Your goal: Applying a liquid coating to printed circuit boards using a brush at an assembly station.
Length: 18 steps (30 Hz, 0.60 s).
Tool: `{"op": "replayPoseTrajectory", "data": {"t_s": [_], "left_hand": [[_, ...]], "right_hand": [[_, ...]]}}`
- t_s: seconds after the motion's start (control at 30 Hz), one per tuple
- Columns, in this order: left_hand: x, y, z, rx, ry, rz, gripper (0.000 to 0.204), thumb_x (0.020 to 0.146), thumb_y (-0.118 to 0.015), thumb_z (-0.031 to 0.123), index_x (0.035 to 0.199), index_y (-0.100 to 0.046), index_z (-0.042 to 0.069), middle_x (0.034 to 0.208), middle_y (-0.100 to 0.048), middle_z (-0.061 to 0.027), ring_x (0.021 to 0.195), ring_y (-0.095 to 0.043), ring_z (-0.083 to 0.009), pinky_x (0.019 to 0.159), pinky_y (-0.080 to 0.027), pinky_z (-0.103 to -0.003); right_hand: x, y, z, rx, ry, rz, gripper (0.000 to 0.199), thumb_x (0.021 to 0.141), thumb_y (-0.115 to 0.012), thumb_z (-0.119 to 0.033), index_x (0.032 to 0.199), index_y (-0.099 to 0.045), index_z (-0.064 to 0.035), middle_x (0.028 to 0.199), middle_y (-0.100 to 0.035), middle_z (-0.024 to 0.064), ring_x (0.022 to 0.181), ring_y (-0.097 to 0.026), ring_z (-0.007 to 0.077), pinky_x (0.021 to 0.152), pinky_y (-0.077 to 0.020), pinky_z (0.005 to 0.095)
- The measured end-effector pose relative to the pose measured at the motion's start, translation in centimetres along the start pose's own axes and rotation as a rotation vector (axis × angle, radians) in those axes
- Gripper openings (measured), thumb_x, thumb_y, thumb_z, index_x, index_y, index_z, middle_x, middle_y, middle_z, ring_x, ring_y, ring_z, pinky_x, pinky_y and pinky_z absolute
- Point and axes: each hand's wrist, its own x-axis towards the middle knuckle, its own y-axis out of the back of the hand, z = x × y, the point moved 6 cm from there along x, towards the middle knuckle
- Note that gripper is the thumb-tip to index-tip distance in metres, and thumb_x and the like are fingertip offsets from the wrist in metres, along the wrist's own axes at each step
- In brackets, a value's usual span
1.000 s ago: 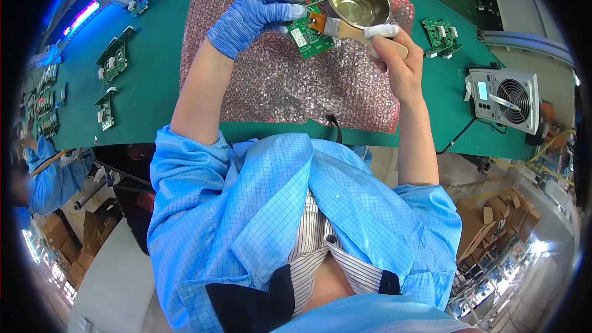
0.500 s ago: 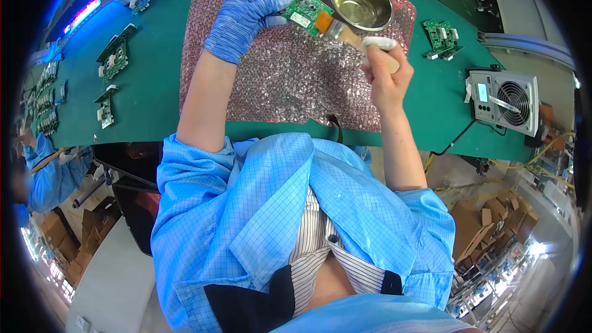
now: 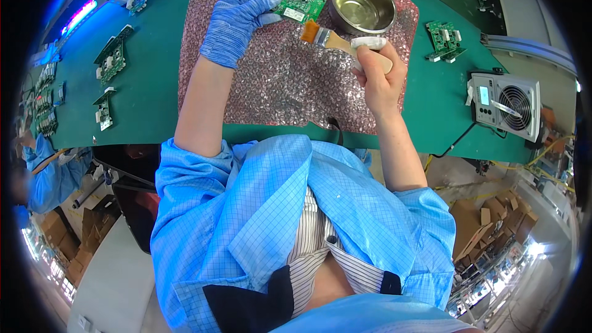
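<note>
My left hand [image 3: 242, 20], in a blue knitted glove with pale fingertips, grips the left edge of a green circuit board [image 3: 298, 2] held above the bubble wrap. In my right hand [image 3: 381, 73] is the wooden handle of a flat paintbrush [image 3: 338, 42]; a white covering wraps a finger of that hand. The brush's orange bristles point left, just below the board's lower edge and apart from it. Close by, to the right of the board, stands a round metal bowl [image 3: 362, 5] with yellowish liquid in it.
Pinkish bubble wrap [image 3: 296, 92] covers the middle of the green table [image 3: 151, 105]. More circuit boards lie at left [image 3: 113, 55] and right [image 3: 444, 38]. A grey fan unit [image 3: 505, 103] with a cable sits at the right edge. A co-worker's blue sleeve [image 3: 52, 179] shows far left.
The brush has moved left and down, off the board's lower right corner. My left hand has shifted slightly left with the board.
</note>
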Motion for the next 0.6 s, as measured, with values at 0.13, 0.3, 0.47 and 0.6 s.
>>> {"op": "replayPoseTrajectory", "data": {"t_s": [0.13, 0.3, 0.47, 0.6], "left_hand": [[1.2, 0.6, 0.1, -0.013, 0.039, 0.008, 0.030, 0.072, -0.064, 0.010, 0.099, -0.053, 0.001, 0.087, -0.059, -0.0099, 0.077, -0.060, -0.0173, 0.058, -0.053, -0.023], [7.0, 2.1, 1.8, -0.042, 0.018, 0.093, 0.023, 0.072, -0.063, 0.012, 0.092, -0.054, 0.004, 0.079, -0.057, -0.0076, 0.066, -0.056, -0.0140, 0.050, -0.048, -0.023], [15.5, 11.6, 2.6, 0.174, -0.091, 0.350, 0.013, 0.073, -0.061, 0.016, 0.083, -0.058, 0.008, 0.068, -0.057, -0.0043, 0.051, -0.052, -0.0123, 0.041, -0.043, -0.024], [23.3, 18.7, 0.3, -0.080, -0.078, 0.618, 0.009, 0.073, -0.059, 0.013, 0.078, -0.058, 0.006, 0.064, -0.056, -0.0060, 0.050, -0.052, -0.0171, 0.039, -0.042, -0.028]], "right_hand": [[-0.1, 0.3, 0.0, 0.002, -0.023, 0.028, 0.013, 0.079, -0.053, -0.013, 0.084, -0.055, -0.0007, 0.057, -0.050, 0.0007, 0.043, -0.044, 0.0044, 0.037, -0.0315, 0.0163], [0.3, 3.1, 0.5, 0.038, -0.071, 0.246, 0.014, 0.080, -0.052, -0.012, 0.087, -0.054, -0.0004, 0.058, -0.049, 0.0015, 0.043, -0.043, 0.0057, 0.037, -0.0315, 0.0167], [1.0, 4.0, 1.2, 0.088, -0.048, 0.275, 0.015, 0.080, -0.052, -0.014, 0.088, -0.054, -0.0015, 0.059, -0.049, 0.0013, 0.043, -0.043, 0.0058, 0.038, -0.0310, 0.0162], [1.4, 5.2, 1.4, 0.097, -0.090, 0.338, 0.015, 0.080, -0.052, -0.015, 0.089, -0.053, -0.0022, 0.059, -0.050, 0.0011, 0.043, -0.043, 0.0054, 0.037, -0.0309, 0.0159]]}}
